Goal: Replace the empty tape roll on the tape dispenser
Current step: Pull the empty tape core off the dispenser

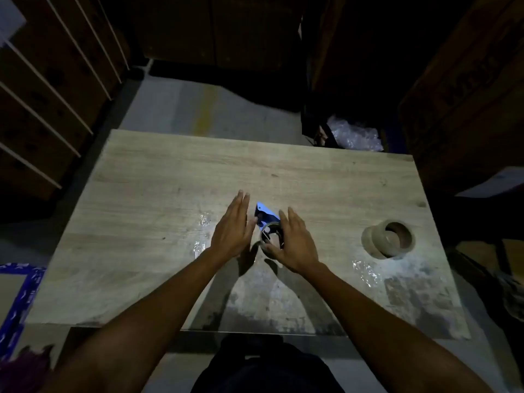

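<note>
A blue tape dispenser [265, 213] lies on the wooden table [158, 194] near the middle, with a thin, nearly empty roll [271, 235] on its wheel. My left hand [234, 226] hovers just left of the dispenser, flat, fingers straight and holding nothing. On the other side, my right hand [293, 242] rests against the roll's right edge with its thumb at the roll's near rim; a firm grip cannot be made out. Two brown tape rolls [388, 239] sit stacked at the table's right, well clear of both hands.
Scraps of clear tape [202, 222] stick to the table left of my hands, and more scraps [365, 272] lie at the near right. Dark shelving [51, 89] stands at the left, cardboard boxes [467, 80] at the right, crumpled plastic [354, 134] behind the table.
</note>
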Tool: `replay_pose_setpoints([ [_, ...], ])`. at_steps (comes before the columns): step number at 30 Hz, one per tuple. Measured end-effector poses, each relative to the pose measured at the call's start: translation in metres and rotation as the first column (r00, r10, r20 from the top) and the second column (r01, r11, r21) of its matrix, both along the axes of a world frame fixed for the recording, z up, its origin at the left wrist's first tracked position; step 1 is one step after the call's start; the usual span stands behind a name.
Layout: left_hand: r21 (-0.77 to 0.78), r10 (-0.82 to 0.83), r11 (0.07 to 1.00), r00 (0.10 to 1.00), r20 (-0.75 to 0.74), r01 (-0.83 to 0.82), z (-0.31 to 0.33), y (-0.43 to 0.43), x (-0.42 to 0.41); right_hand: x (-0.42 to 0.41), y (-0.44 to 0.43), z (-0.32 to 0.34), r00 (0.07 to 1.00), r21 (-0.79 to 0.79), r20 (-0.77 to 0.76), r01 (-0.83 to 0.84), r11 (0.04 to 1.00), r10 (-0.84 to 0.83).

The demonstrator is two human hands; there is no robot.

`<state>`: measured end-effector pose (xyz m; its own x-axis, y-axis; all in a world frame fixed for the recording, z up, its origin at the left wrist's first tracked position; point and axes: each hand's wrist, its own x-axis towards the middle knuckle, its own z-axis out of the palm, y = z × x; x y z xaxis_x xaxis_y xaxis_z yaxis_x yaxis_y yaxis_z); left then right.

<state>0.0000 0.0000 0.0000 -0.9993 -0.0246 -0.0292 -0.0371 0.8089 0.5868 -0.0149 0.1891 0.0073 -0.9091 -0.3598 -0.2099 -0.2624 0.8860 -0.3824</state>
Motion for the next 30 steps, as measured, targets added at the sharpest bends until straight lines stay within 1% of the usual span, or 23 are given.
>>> replay_pose_setpoints([
  [2, 0.003, 0.045, 0.999, 0.999, 0.028, -0.045, 0.0, 0.008, 0.0, -0.003, 0.001, -0.003, 0.999, 0.015, 0.03, -0.012, 1.0, 0.012],
  [4, 0.005, 0.084, 0.996, 0.993, 0.088, -0.085, -0.002, 0.019, 0.004, -0.003, 0.002, -0.007, 0.997, 0.054, 0.069, -0.044, 0.998, 0.04],
  [7, 0.089, 0.194, 0.972, 0.957, 0.217, -0.217, -0.008, 0.031, 0.004, -0.004, 0.003, -0.015, 0.992, 0.072, 0.097, -0.083, 0.994, 0.076],
  [10, 0.211, 0.301, 0.895, 0.88, 0.367, -0.394, -0.014, 0.04, 0.004, -0.005, 0.002, -0.02, 0.988, 0.052, 0.13, -0.088, 0.995, 0.08],
  [12, 0.251, 0.332, 0.844, 0.831, 0.447, -0.473, -0.017, 0.046, 0.004, -0.005, 0.001, -0.023, 0.987, 0.028, 0.151, -0.067, 0.997, 0.062],
  [15, 0.321, 0.353, 0.781, 0.803, 0.48, -0.536, -0.021, 0.053, 0.003, -0.009, -0.002, -0.031, 0.988, 0.027, 0.155, -0.031, 0.999, 0.027],
  [18, 0.398, 0.341, 0.71, 0.778, 0.527, -0.581, -0.031, 0.053, 0.005, -0.013, -0.004, -0.038, 0.995, 0.043, 0.099, -0.02, 0.999, 0.016],
  [19, 0.415, 0.335, 0.691, 0.771, 0.541, -0.591, -0.034, 0.052, 0.006, -0.014, -0.004, -0.038, 0.994, 0.035, 0.105, -0.014, 0.999, 0.01],
  [20, 0.445, 0.328, 0.658, 0.763, 0.557, -0.607, -0.032, 0.052, 0.008, -0.015, -0.004, -0.037, 0.993, 0.007, 0.122, 0.003, 1.0, -0.004],
  [22, 0.519, 0.322, 0.547, 0.737, 0.594, -0.657, -0.021, 0.053, 0.011, -0.019, -0.004, -0.033, 0.983, -0.074, 0.18, 0.051, 0.996, -0.036],
  [25, 0.59, 0.336, 0.322, 0.672, 0.66, -0.741, -0.004, 0.049, 0.012, -0.027, -0.002, -0.024, 0.958, -0.202, 0.277, 0.128, 0.971, -0.069],
  [27, 0.63, 0.351, 0.169, 0.644, 0.68, -0.758, 0.011, 0.045, 0.011, -0.031, 0.001, -0.015, 0.937, -0.308, 0.336, 0.201, 0.93, -0.091],
  [28, 0.641, 0.36, 0.111, 0.632, 0.686, -0.759, 0.018, 0.043, 0.011, -0.032, 0.002, -0.01, 0.926, -0.369, 0.365, 0.242, 0.897, -0.099],
  [30, 0.644, 0.373, 0.027, 0.605, 0.703, -0.765, 0.031, 0.038, 0.011, -0.03, 0.0, 0.004, 0.888, -0.47, 0.447, 0.335, 0.817, -0.107],
])
